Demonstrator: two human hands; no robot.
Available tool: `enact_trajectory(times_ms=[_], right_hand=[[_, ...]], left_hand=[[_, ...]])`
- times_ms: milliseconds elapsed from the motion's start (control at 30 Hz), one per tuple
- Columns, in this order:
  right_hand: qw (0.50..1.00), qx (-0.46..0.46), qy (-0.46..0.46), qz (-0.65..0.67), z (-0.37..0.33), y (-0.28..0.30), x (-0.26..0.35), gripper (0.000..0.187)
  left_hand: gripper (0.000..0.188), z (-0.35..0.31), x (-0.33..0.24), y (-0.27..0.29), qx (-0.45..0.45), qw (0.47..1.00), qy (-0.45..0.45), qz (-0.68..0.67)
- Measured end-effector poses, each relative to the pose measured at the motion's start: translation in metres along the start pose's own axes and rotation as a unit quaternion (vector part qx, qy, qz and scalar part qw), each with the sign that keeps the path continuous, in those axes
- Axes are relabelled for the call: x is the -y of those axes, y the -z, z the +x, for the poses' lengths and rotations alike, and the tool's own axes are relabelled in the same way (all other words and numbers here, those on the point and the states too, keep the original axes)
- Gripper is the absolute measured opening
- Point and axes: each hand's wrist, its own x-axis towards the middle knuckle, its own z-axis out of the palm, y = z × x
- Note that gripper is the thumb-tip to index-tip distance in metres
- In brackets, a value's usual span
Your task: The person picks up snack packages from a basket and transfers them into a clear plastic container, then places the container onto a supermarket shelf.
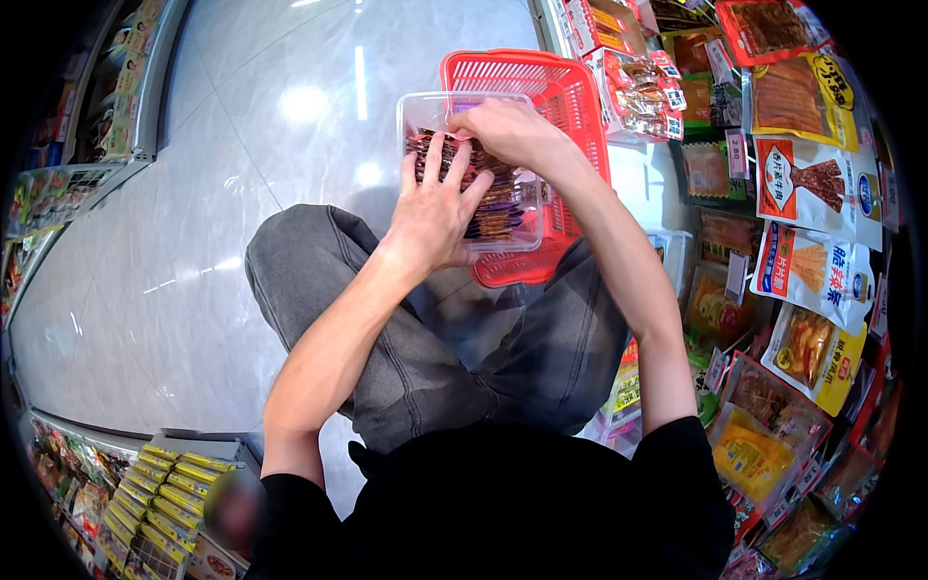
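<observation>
Head view: a clear bin [517,243] of small packets [496,218] sits in front of the person's bent knees, overlapping the left part of a red basket [583,101]; whether it rests on the basket or beside it cannot be told. The left hand [433,211] lies over the packets, fingers spread and straight, tips touching them, with its thumb side toward the bin's middle. The right hand [509,133] reaches over the bin's far right corner, its fingers bent down among the packets at the far end; whether it grips one cannot be told. The packets stand in a tight row. Grey jeans [314,280] frame the near side. Bagged snacks [807,188] hang at right, and yellow packs [155,498] fill a rack at lower left.
</observation>
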Motion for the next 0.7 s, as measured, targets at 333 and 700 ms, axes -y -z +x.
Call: enact_trajectory(times_ms=[333,700], right_hand=[[0.997,0.031,0.029,0.060,0.004,0.006,-0.008,0.027],[0.843,-0.406,-0.076,0.344,-0.040,0.013,-0.036,0.018]], left_hand=[[0.101,0.001,0.003,0.001,-0.002,1.000,0.003,-0.030],[0.105,-0.001,0.005,0.008,0.042,0.999,0.026,-0.013]])
